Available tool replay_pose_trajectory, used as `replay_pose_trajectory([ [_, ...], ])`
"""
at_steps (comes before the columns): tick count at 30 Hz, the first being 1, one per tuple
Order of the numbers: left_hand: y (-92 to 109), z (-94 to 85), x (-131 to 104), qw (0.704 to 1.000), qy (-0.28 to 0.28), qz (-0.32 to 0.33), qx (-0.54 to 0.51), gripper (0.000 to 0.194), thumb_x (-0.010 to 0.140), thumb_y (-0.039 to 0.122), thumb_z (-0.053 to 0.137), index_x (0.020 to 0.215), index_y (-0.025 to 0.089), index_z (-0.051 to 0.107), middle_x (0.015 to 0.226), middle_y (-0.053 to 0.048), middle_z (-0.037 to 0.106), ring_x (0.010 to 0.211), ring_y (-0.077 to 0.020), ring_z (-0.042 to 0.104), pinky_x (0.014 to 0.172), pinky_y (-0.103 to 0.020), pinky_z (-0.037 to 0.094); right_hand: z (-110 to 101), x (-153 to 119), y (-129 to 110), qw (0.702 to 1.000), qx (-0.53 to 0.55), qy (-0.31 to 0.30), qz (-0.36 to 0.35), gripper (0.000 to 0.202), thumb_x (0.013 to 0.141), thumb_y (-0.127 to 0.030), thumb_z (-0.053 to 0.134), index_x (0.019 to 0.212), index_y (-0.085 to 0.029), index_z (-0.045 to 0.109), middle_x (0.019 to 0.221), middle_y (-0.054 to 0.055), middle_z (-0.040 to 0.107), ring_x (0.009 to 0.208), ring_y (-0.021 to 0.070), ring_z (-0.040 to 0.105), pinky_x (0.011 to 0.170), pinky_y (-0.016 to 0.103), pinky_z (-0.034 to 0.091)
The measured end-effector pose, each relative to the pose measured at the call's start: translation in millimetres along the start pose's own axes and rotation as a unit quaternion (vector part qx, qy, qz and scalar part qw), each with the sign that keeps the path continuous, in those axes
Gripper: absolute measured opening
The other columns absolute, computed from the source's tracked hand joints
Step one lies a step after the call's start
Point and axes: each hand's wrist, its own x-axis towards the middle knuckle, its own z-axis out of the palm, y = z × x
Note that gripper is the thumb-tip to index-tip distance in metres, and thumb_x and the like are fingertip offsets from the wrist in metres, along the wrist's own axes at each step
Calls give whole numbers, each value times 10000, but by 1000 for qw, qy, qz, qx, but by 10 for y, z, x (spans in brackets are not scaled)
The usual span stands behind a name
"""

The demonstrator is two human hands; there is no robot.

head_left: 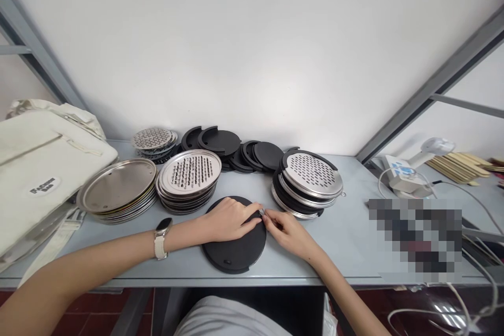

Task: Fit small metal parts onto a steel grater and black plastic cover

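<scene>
Grey cloth [224, 317] over the lap lies nearest the camera, below the front edge of the desk [291, 265]. At the far right rim of a black disc [238, 241], my right hand [289, 233] has its grip pinched on a small metal piece [262, 212]. My left hand [228, 220] reaches across the disc, its index finger and thumb close around the same spot; I cannot tell whether that grip is closed on the piece. The disc lies flat on the desk, near the front edge, with its small oval feature [227, 261] toward me. Being round, it shows no long axis; I cannot make out which way the piece points between the fingers.

Just behind my left hand, I see a stack of round grater plates [192, 173], with a stack of metal trays [122, 189] left of it and a cream bag [47, 168] beyond. Behind my right hand, a mixed stack of black rings and graters [311, 181] stands close. Black discs [228, 144] line the back beside smaller grater discs [153, 139]. A white device [409, 173] and cables sit farther right.
</scene>
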Motion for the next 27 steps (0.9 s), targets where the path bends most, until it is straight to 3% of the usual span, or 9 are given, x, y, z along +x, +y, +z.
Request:
replay_pose_trajectory([
  [10, 0, 2, -6, 1000, 11, 3, 12, 350, 978, 356, 398, 1258, 176, 507, 726, -63, 697, 640, -237, 681, 586, -292, 473, 4, 0, 4, 1000, -9, -3, 8, 307, 944, -278, 369, 655, -208, 292, 558, -66, 292, 529, 103, 285, 516, 255, 204],
  [27, -9, 34, -11, 1000, 15, 8, 12, 342, 979, 374, 397, 1235, 177, 509, 708, -49, 694, 628, -227, 680, 568, -278, 462, -10, 9, -27, 1000, 2, -10, 3, 365, 996, -365, 308, 667, -207, 310, 587, -57, 327, 547, 111, 320, 540, 260, 230],
])
